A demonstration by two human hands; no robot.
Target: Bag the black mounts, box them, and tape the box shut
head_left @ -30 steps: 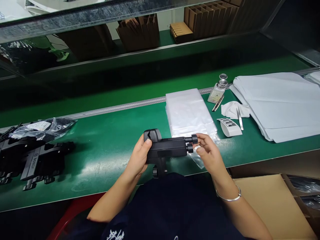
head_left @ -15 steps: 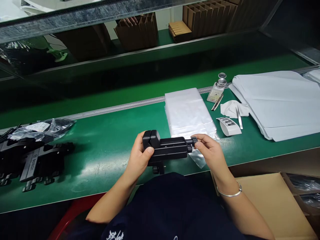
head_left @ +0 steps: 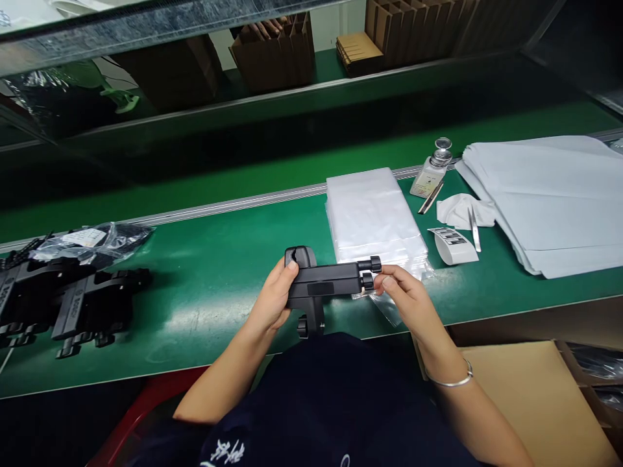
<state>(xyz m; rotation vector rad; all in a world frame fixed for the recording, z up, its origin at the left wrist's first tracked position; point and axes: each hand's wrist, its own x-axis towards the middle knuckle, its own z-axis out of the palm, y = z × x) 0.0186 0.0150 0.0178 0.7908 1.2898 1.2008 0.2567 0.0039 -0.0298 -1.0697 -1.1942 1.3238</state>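
Note:
A black clamp bracket with a slotted jaw and two knobs is held above the bench's front edge. My left hand is closed round its jaw end, thumb on top. At the other end, the closed fingertips of my right hand pinch the lower knob; the upper knob stands free just above them. Beneath and behind that end lies a stack of clear plastic bags. More black clamp brackets rest on the bench to the left.
On the green bench stand a bottle, a cutter knife, tweezers and a curled label. White sheets are piled at right. An open carton sits below. Another person's hand shows beyond the shelf.
The clamp bracket has been turned about its length, so its flat side and both knobs now show. My right fingers have shifted from the upper knob to the lower one.

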